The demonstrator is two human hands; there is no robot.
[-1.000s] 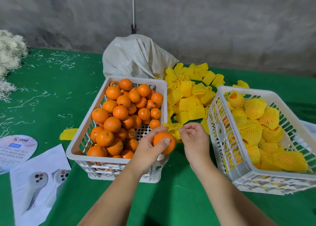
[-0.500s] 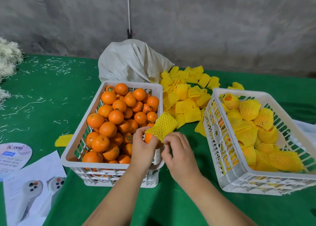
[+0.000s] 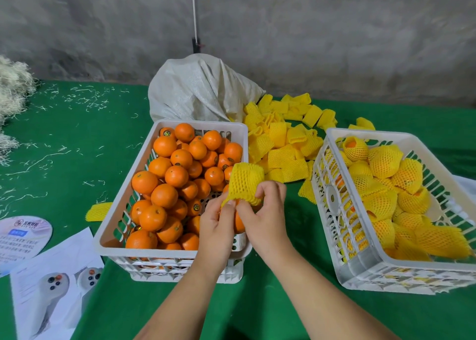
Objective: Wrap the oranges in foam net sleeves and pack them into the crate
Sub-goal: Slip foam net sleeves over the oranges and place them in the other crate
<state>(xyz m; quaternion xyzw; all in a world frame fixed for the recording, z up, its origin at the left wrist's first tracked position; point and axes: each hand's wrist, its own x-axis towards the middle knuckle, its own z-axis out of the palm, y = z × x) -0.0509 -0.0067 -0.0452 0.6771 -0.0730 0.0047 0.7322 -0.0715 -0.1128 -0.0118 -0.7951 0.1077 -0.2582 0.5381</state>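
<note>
Two bare forearms in frame, no sleeves visible up to the bottom edge. Left hand (image 3: 219, 226) and right hand (image 3: 265, 216): no gloves, no watch or bracelet on either wrist. Nails look short and unpainted, though too small to be sure. No rings seen.

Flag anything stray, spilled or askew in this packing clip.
One foam net sleeve lies alone on the green cloth left of the crate of bare oranges, apart from the sleeve pile. Pale fibre scraps litter the cloth's far left. Otherwise orderly.
</note>
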